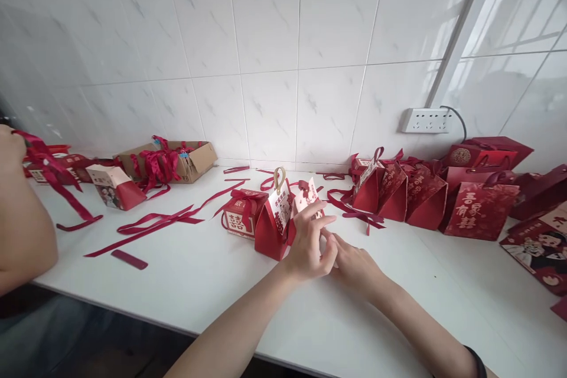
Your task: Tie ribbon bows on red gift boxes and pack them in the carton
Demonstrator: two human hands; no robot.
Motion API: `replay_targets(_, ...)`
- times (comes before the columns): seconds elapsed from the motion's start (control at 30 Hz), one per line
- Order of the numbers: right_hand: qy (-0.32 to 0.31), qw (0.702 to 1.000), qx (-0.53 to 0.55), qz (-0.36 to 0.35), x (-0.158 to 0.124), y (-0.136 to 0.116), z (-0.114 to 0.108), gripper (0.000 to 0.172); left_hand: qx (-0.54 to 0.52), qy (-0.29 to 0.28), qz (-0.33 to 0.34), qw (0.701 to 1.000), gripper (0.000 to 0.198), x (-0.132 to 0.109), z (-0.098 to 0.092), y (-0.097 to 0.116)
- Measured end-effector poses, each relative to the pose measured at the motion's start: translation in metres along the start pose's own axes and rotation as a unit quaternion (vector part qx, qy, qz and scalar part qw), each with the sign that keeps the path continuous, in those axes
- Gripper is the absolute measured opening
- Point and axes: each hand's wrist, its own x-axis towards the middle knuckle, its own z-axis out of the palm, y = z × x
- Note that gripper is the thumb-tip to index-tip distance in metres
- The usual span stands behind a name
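Observation:
My left hand (310, 242) is raised just in front of the small red gift boxes, its fingers apart and slightly curled. Its thumb side meets my right hand (354, 260), whose fingertips are mostly hidden behind it. No item shows clearly between the two hands. Right behind my left hand stand a red gift box (271, 235) with a white tag (282, 204) and a looped cord, and another white patterned tag (306, 198), partly covered by my fingers. To their left, a ribbon-tied red and white box (241, 212) touches the tagged box.
Several red gift boxes (425, 198) line the right, beside red bags (482, 209). Dark red ribbons (155, 227) lie across the white table (186, 289). A cardboard box (201, 159) holds ribbons. At left, another person's arm (22, 218) holds ribbon. A power strip (426, 120) hangs on the wall.

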Motion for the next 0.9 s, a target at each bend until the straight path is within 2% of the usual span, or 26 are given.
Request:
replay_targets(0.07,-0.021,1.000,-0.017,0.000,-0.001,-0.004,-0.003,0.036,0.018,0.023,0.030,0.999,0.040,0.006,-0.005,-0.001)
replay_targets(0.17,-0.036,0.999,-0.008,0.014,-0.002,-0.007,-0.010,0.036,0.068,0.117,0.071,0.988,0.038,0.019,-0.020,-0.006)
replay_targets(0.2,-0.039,0.999,-0.002,0.022,-0.002,-0.007,-0.012,0.038,0.089,0.156,0.062,0.982,0.038,0.024,-0.026,-0.009)
replay_targets(0.27,-0.045,0.998,0.007,0.036,-0.002,-0.007,-0.015,0.043,0.125,0.203,0.001,0.971,0.039,0.034,-0.038,-0.017)
replay_targets(0.33,-0.051,0.998,0.009,0.040,-0.002,-0.007,-0.015,0.044,0.155,0.194,-0.093,0.964,0.040,0.040,-0.047,-0.025)
replay_targets(0.47,-0.047,0.998,0.005,0.033,-0.001,-0.007,-0.014,0.039,0.184,0.115,-0.266,0.939,0.041,0.040,-0.047,-0.035)
replay_targets(0.63,-0.042,0.999,0.002,0.021,-0.002,-0.006,-0.014,0.033,0.166,0.007,-0.395,0.903,0.050,0.035,-0.041,-0.039)
replay_targets(0.73,-0.044,0.999,-0.008,0.013,-0.002,-0.006,-0.014,0.033,0.160,-0.039,-0.446,0.880,0.033,0.034,-0.044,-0.042)
replay_targets(0.8,-0.049,0.999,-0.016,0.009,-0.003,-0.006,-0.014,0.032,0.151,-0.028,-0.451,0.879,0.020,0.034,-0.046,-0.044)
replay_targets(0.9,-0.048,0.999,-0.014,0.000,-0.002,-0.007,-0.013,0.032,0.110,0.069,-0.424,0.896,0.017,0.033,-0.047,-0.044)
